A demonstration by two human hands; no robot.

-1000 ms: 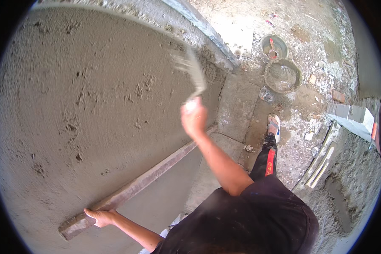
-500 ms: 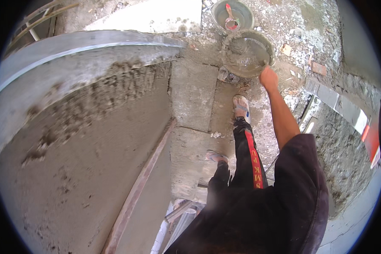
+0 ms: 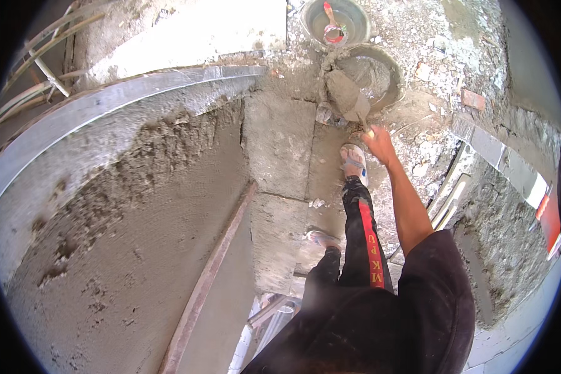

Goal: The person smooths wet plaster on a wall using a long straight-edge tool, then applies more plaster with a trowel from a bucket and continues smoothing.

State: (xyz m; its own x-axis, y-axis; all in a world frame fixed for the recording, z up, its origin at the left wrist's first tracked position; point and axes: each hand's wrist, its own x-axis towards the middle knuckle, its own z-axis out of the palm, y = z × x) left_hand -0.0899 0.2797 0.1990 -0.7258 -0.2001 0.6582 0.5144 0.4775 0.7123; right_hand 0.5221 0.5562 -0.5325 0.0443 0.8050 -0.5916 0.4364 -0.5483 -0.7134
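My right hand [image 3: 380, 146] is closed round the handle of a trowel [image 3: 360, 110] at the near edge of a mortar tub [image 3: 400, 87]. A heap of wet grey mortar [image 3: 343, 89] lies on the blade, which points away from me over the tub's near left rim. More wet mortar sits inside the tub. Just beyond stands a second tub [image 3: 364, 31] of greyish water, with a red-handled brush [image 3: 331, 22] in it. My left hand is out of view.
At left a half-plastered wall [image 3: 137, 230] carries a long straightedge [image 3: 209, 274] and, along its top, a metal strip [image 3: 149, 84]. Brick pieces [image 3: 472, 100] and rubble lie right of the tubs. A red-orange tool [image 3: 548, 218] shows at the right edge.
My right hand has drawn back toward me from the tub's right rim. The trowel now shows with mortar on its blade. The whole view has shifted slightly.
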